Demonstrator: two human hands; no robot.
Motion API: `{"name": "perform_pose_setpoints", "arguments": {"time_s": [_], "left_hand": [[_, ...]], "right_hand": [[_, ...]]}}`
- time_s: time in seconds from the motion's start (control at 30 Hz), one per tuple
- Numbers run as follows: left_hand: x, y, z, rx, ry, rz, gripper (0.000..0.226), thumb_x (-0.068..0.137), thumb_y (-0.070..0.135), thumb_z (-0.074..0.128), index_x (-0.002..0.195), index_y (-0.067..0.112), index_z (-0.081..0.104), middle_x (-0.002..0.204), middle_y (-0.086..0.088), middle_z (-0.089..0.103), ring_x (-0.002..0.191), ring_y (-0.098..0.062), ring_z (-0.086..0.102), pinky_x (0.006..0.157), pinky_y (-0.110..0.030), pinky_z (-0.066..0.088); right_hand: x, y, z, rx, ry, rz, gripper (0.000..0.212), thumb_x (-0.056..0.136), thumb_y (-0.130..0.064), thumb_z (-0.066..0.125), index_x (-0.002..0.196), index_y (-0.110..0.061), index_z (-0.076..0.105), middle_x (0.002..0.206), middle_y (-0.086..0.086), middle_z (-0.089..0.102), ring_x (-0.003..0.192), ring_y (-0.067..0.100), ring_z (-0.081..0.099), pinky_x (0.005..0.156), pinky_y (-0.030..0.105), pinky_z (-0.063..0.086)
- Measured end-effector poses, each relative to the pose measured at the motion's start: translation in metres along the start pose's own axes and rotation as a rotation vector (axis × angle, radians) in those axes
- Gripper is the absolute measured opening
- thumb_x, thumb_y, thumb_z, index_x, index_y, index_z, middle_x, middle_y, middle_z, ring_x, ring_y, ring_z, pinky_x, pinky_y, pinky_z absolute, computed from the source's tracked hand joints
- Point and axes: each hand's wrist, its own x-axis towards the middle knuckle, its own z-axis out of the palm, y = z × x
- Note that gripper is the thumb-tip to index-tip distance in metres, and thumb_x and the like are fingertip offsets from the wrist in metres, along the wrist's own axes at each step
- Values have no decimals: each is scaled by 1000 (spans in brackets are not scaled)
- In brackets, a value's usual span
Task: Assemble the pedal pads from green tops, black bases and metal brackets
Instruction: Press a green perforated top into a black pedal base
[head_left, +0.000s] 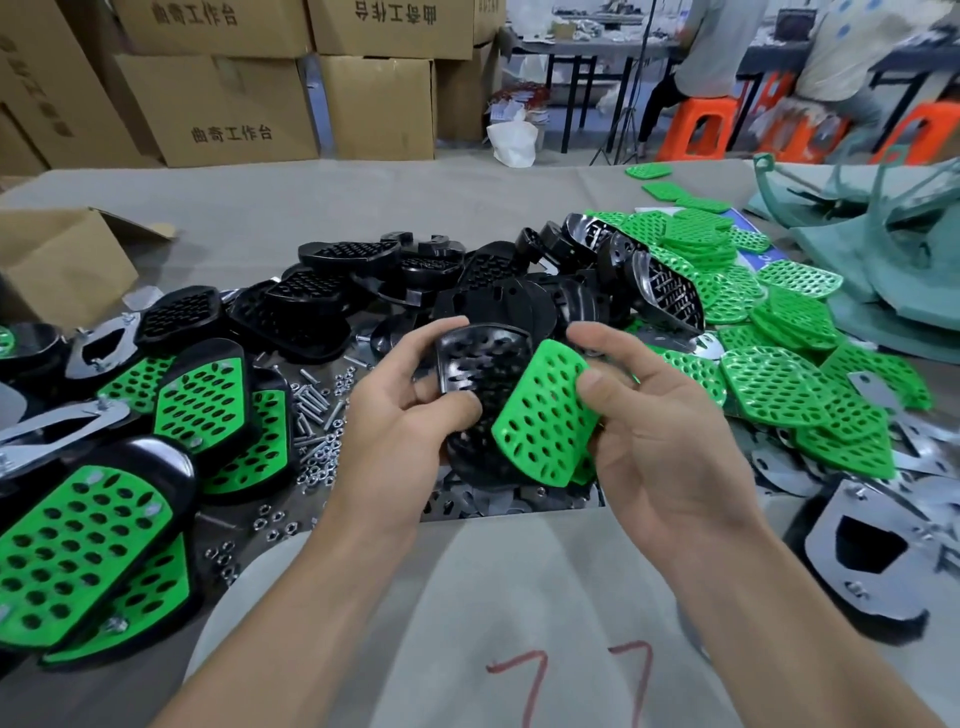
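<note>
Bright, even light is washing my worktop, leaving soft shadows; glare is glinting on the black bases, edges are bowing, and distant people are blurring.

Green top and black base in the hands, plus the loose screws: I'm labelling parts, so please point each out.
green top (543, 410): head view, middle of its perforated face.
black base (480, 364): head view, middle of its holed face.
loose screws (314, 402): head view, centre of the pile.
</note>
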Motion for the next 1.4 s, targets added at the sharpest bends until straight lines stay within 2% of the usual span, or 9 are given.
{"name": "perform_pose_setpoints", "arguments": {"time_s": [0.07,0.2,0.33,0.43,0.57,0.7,0.93,1.1,1.4], "left_hand": [[-1,0,0,3,-20,-12,57,72,6,63,120,35,72,86,-7,78,73,-16,72,57,-25,55],[-2,2,-1,-5,-21,-24,57,76,11,63,127,36,69,86,-10,78,76,-21,73,63,-32,59],[-4,4,-1,-12,-57,-17,47,81,16,60,123,33,73,80,0,75,75,-18,72,61,-26,56],[-7,5,2,-1,-107,5,43,83,19,65,123,31,73,91,-12,77,85,-23,74,72,-30,59],[-6,6,3,-22,-131,48,55,79,5,67,126,34,71,96,-32,71,82,-28,72,70,-34,60],[-4,6,-1,-28,-152,30,51,79,6,67,122,35,71,88,-19,75,82,-26,73,68,-32,58],[-5,4,-1,-24,-134,15,49,78,10,70,121,35,72,84,-14,76,81,-26,74,70,-34,59],[-6,1,3,-2,-93,-4,67,75,10,69,138,29,57,96,-8,79,89,-20,76,71,-29,59],[-11,6,6,34,-150,59,41,83,11,69,120,29,69,90,-5,79,82,-19,75,68,-31,60]], "right_hand": [[-1,0,-1,-65,-17,-73,27,87,1,66,107,-17,70,80,11,74,74,22,68,67,40,59],[-2,-1,-3,-303,51,-241,14,74,-15,82,86,-17,74,73,9,76,60,16,65,56,27,52],[-3,-2,-3,-401,100,-330,12,76,-12,86,77,-15,74,58,2,69,40,8,50,41,17,39],[-4,-3,-1,-488,68,-424,14,79,-8,85,80,-19,77,63,2,70,47,8,57,46,19,45],[-5,-5,-4,-422,-27,-392,28,80,0,77,101,-17,79,83,5,77,72,20,73,68,25,58],[-1,-6,-6,-254,-33,-308,36,76,9,78,106,-12,76,75,8,75,63,17,65,65,23,53],[-2,-5,-5,-247,58,-269,10,78,1,80,79,-8,77,60,9,68,48,16,59,48,21,45],[-3,-5,-4,-340,116,-332,14,80,4,78,76,-9,77,56,7,66,47,16,54,49,21,43],[-11,5,8,-658,209,-426,7,79,-19,80,79,-26,76,65,-8,73,56,13,69,57,28,55]]}}
